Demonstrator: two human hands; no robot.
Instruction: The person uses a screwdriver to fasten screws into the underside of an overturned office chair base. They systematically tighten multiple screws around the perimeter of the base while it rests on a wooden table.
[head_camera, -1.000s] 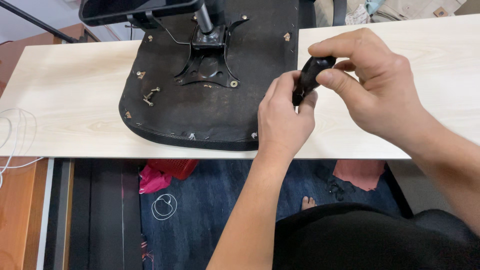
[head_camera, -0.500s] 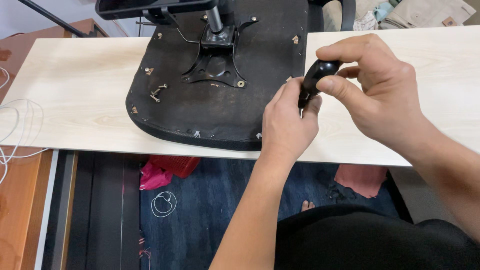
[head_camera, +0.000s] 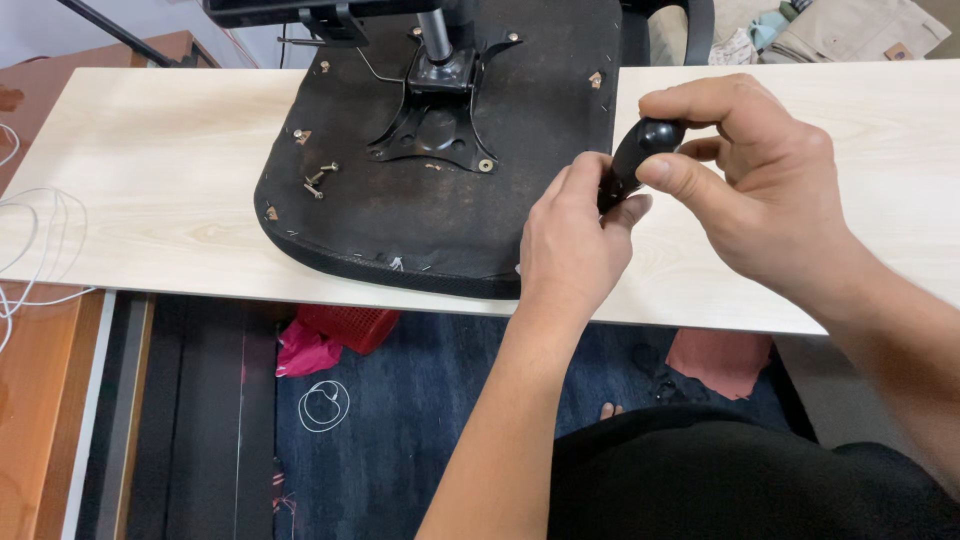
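Both hands (head_camera: 690, 200) hold the black handle (head_camera: 635, 160) as before

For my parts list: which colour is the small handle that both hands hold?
Glossy black. The handle shows best in the head view, gripped between the left hand and the right hand.

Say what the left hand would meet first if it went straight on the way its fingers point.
Probably the black handle its fingertips already touch, with the right hand wrapped over it beyond; depth is unclear.

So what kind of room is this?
Probably a home workroom. An upturned office chair seat with loose screws lies on a pale wooden table, and both hands grip a black screwdriver handle.
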